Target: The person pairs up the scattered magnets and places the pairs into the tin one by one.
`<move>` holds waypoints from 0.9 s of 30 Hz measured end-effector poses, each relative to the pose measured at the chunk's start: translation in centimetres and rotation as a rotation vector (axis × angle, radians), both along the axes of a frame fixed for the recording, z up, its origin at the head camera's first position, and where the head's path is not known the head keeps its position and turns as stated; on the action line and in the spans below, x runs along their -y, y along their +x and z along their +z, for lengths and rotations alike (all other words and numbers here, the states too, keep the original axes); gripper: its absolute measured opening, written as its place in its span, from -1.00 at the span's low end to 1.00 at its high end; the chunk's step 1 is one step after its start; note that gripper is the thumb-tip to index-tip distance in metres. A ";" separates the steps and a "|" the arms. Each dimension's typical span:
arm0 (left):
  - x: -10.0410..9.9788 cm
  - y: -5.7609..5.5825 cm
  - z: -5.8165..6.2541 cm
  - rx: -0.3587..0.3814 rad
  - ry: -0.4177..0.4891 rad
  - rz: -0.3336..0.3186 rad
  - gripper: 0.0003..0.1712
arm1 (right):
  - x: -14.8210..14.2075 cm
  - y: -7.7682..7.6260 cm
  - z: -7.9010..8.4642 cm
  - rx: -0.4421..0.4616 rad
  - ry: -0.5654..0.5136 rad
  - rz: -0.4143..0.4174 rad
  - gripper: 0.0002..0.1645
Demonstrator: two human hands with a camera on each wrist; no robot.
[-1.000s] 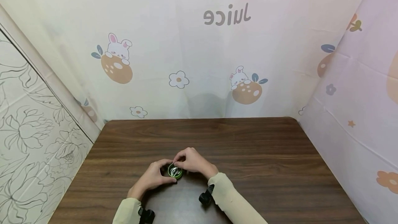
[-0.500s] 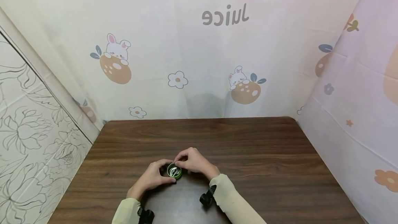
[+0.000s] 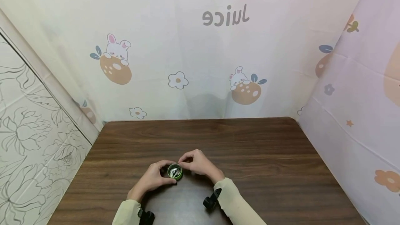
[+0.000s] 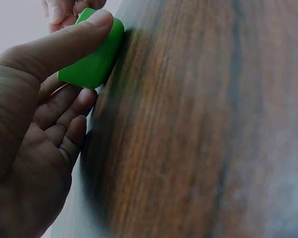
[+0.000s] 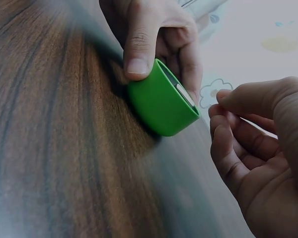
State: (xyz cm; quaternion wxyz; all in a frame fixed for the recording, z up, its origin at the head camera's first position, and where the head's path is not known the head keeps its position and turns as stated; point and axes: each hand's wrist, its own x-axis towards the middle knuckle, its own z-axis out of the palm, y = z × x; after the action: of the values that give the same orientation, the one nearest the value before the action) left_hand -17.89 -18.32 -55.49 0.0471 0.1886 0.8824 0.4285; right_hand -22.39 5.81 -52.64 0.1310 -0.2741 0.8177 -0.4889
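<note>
A small round green container (image 3: 175, 177) stands on the table, its inside dark with shiny silvery bits. My left hand (image 3: 152, 177) grips it from the left, thumb on the near side and fingers on the far side. In the left wrist view the thumb presses the smooth green wall (image 4: 92, 64). A pale piece (image 5: 185, 94) shows just inside the rim in the right wrist view. Just right of the rim, my right hand (image 3: 201, 164) has thumb and forefinger tips together. Nothing shows between those fingertips (image 5: 224, 95); I cannot tell whether something tiny is hidden there.
The dark wood-grain table (image 3: 250, 148) reaches back to a pale printed curtain (image 3: 193, 44). Another curtain (image 3: 340, 141) hangs along the right side, and a flower-patterned panel (image 3: 34, 138) stands at the left.
My right hand has drawn back from over the container's rim, a little to the right, fingertips still together. The left hand keeps its grip on the container.
</note>
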 end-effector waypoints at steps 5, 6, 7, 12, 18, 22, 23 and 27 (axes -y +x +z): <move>0.0 0.0 -0.1 -0.012 0.002 0.005 -0.35 | -0.6 0.3 -0.4 0.003 -0.018 -0.023 -0.90; 0.0 0.0 -0.2 -0.017 0.002 0.007 -0.35 | -0.7 0.4 -0.4 0.004 -0.021 -0.028 -0.90; 0.0 0.0 -0.2 -0.023 0.000 0.008 -0.35 | -0.8 0.5 -0.4 0.005 -0.024 -0.031 -0.90; -0.1 0.0 -0.3 -0.035 -0.004 0.020 -0.36 | -1.6 0.8 -0.4 0.003 -0.031 -0.050 -0.88; -0.2 0.0 -0.5 -0.040 0.001 0.021 -0.35 | -3.0 1.1 -0.5 -0.009 -0.034 -0.064 -0.87; -0.1 0.0 -0.4 -0.028 0.006 0.022 -0.34 | -4.1 1.2 -0.7 -0.021 -0.017 -0.066 -0.88; -0.1 0.0 -0.4 -0.026 0.005 0.022 -0.34 | -4.4 1.3 -0.7 -0.022 -0.007 -0.070 -0.88; -0.1 0.1 -0.1 -0.022 -0.014 0.014 -0.32 | -5.4 1.3 -0.8 -0.011 0.019 -0.090 -0.89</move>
State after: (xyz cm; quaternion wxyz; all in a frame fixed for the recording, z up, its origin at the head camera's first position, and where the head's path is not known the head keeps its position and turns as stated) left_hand -17.83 -18.18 -55.57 0.0357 0.1868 0.8872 0.4204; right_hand -21.06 11.25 -53.48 0.1068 -0.2386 0.8345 -0.4850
